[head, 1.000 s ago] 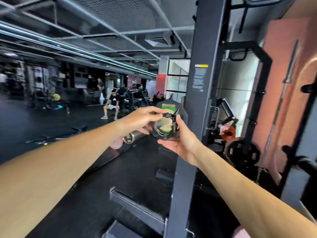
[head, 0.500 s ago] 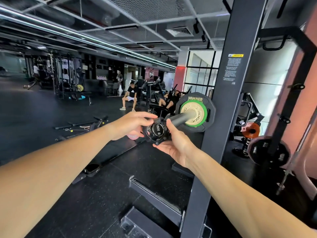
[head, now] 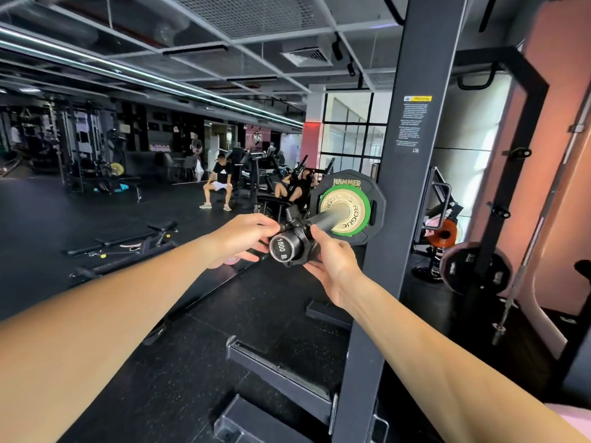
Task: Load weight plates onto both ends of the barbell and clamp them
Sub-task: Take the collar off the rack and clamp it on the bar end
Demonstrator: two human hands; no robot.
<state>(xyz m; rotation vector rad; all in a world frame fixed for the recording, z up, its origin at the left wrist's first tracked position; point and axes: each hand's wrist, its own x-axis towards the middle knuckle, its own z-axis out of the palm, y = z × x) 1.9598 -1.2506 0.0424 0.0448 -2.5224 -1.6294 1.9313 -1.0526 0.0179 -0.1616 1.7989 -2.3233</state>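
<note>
The barbell sleeve [head: 326, 219] points toward me, its round end cap [head: 281, 248] facing the camera. A black clamp collar [head: 302, 233] sits around the sleeve right at that end, its lever sticking up. My left hand [head: 241, 239] grips the collar from the left and my right hand [head: 332, 266] holds it from below and the right. Further along the sleeve, a gold and green small plate [head: 347, 212] rests against a larger black plate [head: 347, 183]. A stretch of bare sleeve lies between collar and plates.
A dark rack upright [head: 399, 219] stands just right of the plates, with its base rail [head: 278, 372] on the black floor. More plates [head: 473, 266] hang on the rack at the right. A flat bench [head: 128, 244] lies to the left. People sit in the background.
The view shifted so the plates and sleeve end now show plainly. The collar, held in both hands, went onto the sleeve's tip and stays near the end cap.
</note>
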